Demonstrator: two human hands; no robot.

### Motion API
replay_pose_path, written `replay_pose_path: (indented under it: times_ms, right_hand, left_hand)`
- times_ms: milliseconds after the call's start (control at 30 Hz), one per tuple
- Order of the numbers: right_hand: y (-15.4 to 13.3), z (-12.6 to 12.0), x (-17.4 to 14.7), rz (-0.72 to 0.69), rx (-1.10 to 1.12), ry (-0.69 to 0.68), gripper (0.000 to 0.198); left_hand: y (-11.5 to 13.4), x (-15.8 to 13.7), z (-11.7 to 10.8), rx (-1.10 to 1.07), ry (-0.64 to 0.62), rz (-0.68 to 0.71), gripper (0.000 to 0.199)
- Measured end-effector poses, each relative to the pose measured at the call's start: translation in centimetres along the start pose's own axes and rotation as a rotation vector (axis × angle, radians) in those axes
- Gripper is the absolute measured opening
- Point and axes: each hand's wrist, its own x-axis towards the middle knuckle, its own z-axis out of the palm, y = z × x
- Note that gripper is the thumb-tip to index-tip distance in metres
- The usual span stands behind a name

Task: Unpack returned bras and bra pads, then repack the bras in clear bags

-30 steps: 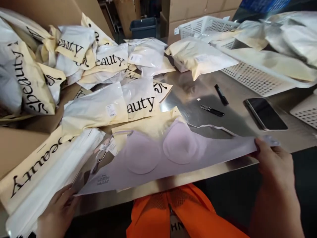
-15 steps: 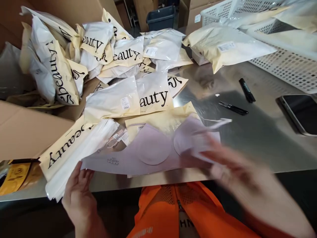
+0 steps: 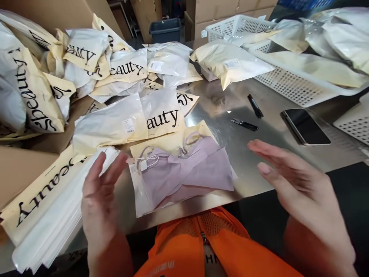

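A lilac bra (image 3: 187,169) lies folded on top of a cream and clear plastic bag (image 3: 141,206) at the table's front edge. Its straps and a white tag (image 3: 143,165) show at the upper left. To its left my left hand (image 3: 100,196) is raised with fingers apart, holding nothing, close to a stack of flat white bags (image 3: 63,204). My right hand (image 3: 300,184) hovers right of the bra, fingers stretched out and thumb apart, with nothing in it. Neither hand touches the bra.
Filled bags (image 3: 109,119) with black lettering pile up behind and in a cardboard box (image 3: 25,161) on the left. Thread snips (image 3: 245,124), a black marker (image 3: 255,106) and a phone (image 3: 306,126) lie to the right. White perforated baskets (image 3: 300,86) stand beyond.
The bra was spread out with my left hand on its band; now it lies folded on the bag, let go. Both hands have moved clear, and the view has turned right.
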Motion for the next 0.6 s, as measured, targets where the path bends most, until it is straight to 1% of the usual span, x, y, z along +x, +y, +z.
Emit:
replay_pose_path:
  times_ms: [33,67,100,167,200,233,300,367,433,500,533,600]
  right_hand:
    - [-0.1,0.7,0.7,-0.089,-0.066,-0.061,0.031]
    - [-0.3,1.8,1.6,-0.195,-0.122,-0.151,0.031]
    - [-0.5,3.2,2.6,-0.303,-0.169,-0.264,0.032]
    - [-0.8,6.9,4.4,-0.453,-0.274,-0.525,0.036]
    - [-1.0,9.0,5.1,-0.478,-0.363,-0.64,0.038]
    - [-1.1,11.1,5.5,-0.48,-0.469,-0.724,0.041]
    - [-1.2,14.8,5.5,-0.465,-0.65,-0.787,0.045]
    - [-1.0,17.4,5.0,-0.496,-0.728,-0.816,0.042]
    - [-0.6,18.5,4.4,-0.511,-0.681,-0.895,0.034]
    - [-0.2,18.3,4.4,-0.451,-0.568,-0.954,0.03]
    - [-0.1,17.8,4.7,-0.405,-0.501,-0.952,0.03]
    - [-0.1,15.9,6.0,-0.315,-0.305,-0.865,0.033]
  left_hand:
    - [-1.0,-0.1,-0.6,-0.092,0.085,-0.042,0.06]
    - [-2.1,-0.5,-1.1,-0.155,0.15,-0.099,0.055]
    - [-3.2,-1.1,-1.7,-0.173,0.184,-0.164,0.051]
    - [-4.8,-2.8,-2.8,-0.08,0.159,-0.273,0.054]
    - [-5.2,-3.9,-3.2,-0.011,0.136,-0.303,0.056]
    - [-5.4,-4.9,-3.6,0.056,0.121,-0.317,0.058]
    - [-5.3,-6.8,-4.3,0.179,0.124,-0.312,0.058]
    - [-4.8,-8.1,-5.0,0.28,0.153,-0.296,0.051]
    - [-4.5,-8.8,-5.8,0.358,0.164,-0.307,0.045]
    - [-4.5,-9.0,-6.4,0.4,0.141,-0.318,0.042]
    - [-4.5,-8.9,-6.5,0.416,0.127,-0.314,0.04]
    - [-4.5,-8.4,-6.2,0.47,0.093,-0.265,0.035]
